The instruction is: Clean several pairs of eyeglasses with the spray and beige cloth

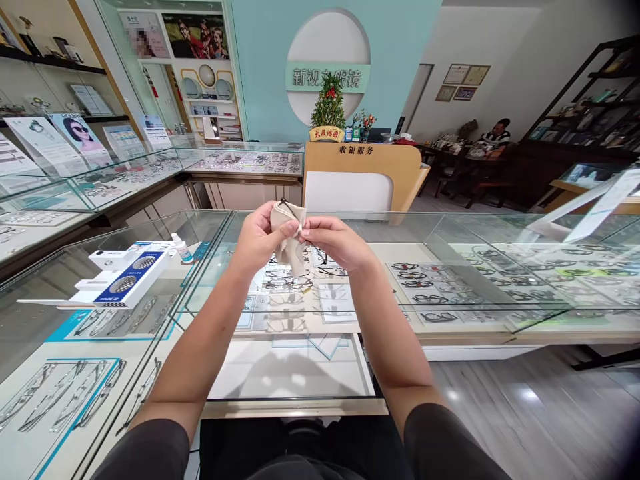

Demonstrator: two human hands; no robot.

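Both hands are raised over the glass display counter, close together, at a beige cloth (290, 257). My left hand (260, 237) is closed on the cloth's left side, with the thumb pressed over its front. From the right, my right hand (333, 241) pinches the cloth's edge between thumb and fingers. A thin dark piece (284, 201), like part of an eyeglass frame, shows at the cloth's top; the folds and fingers hide whatever else is inside. Several pairs of glasses (287, 283) lie in the case below the hands.
A white-and-blue box-like stand (133, 277) and a spray bottle (181, 248) stand on the glass at left. An open drawer (240, 373) is before me. More eyeglasses (420, 283) lie at right. Beyond is a cashier counter (407, 180); a person (497, 137) sits far back.
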